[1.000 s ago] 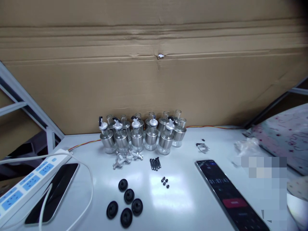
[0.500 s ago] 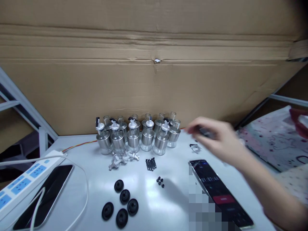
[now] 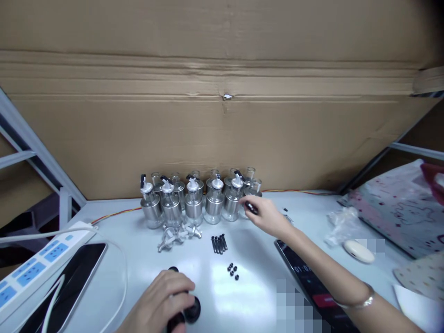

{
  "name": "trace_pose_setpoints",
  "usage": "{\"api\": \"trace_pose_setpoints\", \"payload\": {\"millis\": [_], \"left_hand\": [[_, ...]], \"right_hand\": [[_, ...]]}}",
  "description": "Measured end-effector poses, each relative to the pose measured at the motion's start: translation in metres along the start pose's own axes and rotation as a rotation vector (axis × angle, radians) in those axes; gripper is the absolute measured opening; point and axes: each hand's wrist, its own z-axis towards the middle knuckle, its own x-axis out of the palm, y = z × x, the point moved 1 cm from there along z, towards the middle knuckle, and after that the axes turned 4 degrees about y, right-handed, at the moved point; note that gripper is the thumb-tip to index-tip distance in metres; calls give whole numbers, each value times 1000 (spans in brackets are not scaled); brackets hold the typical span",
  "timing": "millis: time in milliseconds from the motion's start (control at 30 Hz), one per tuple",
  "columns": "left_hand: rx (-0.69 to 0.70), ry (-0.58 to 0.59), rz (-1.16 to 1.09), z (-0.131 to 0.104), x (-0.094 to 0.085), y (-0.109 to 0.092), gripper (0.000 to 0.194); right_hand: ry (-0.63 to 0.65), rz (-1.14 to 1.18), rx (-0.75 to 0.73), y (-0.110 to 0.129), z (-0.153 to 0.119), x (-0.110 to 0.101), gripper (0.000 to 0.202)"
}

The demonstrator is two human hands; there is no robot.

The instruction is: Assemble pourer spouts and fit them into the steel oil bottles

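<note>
Several glass bottles with metal bands (image 3: 214,206) stand in rows at the back of the table; the front ones carry white tops with spouts. My right hand (image 3: 265,212) is closed around a small dark object (image 3: 251,208) beside the rightmost bottles, and its exact kind is unclear. At the front, my left hand (image 3: 164,296) is over the black round caps (image 3: 193,311), fingers apart, hiding most of them. Silvery-white spout pieces (image 3: 178,235) lie before the bottles. To their right are several short black sticks (image 3: 219,243) and tiny black plugs (image 3: 232,271).
A power strip (image 3: 41,261) and a dark phone (image 3: 78,282) with white cables lie at left. My right forearm crosses a phone with a lit screen (image 3: 305,286). Further right are a plastic bag (image 3: 343,224) and a white oval object (image 3: 359,251). Cardboard (image 3: 222,143) closes the back.
My right hand has moved left toward the bottles, still closed on the dark object. My left hand has come into view over the black caps.
</note>
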Motion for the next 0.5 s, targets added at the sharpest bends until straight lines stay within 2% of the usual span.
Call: {"api": "trace_pose_setpoints", "payload": {"millis": [100,167,267,300,400,500], "left_hand": [[-109,43,33,-2,10,16,27],[-137,167,111,-5,18,18,31],[-114,415,266,-8,29,14,38],[-115,460,314,-9,31,12,39],[-149,455,421,-8,34,9,30],[-140,441,468,-6,29,9,24]], "right_hand": [[-203,-126,158,-7,0,-9,40],[-264,-189,233,-11,1,-14,41],[-276,-306,295,-15,1,-18,32],[-277,-362,309,-15,0,-19,29],[-271,-505,329,-10,-6,-25,22],[-304,-526,273,4,-17,-35,17]]}}
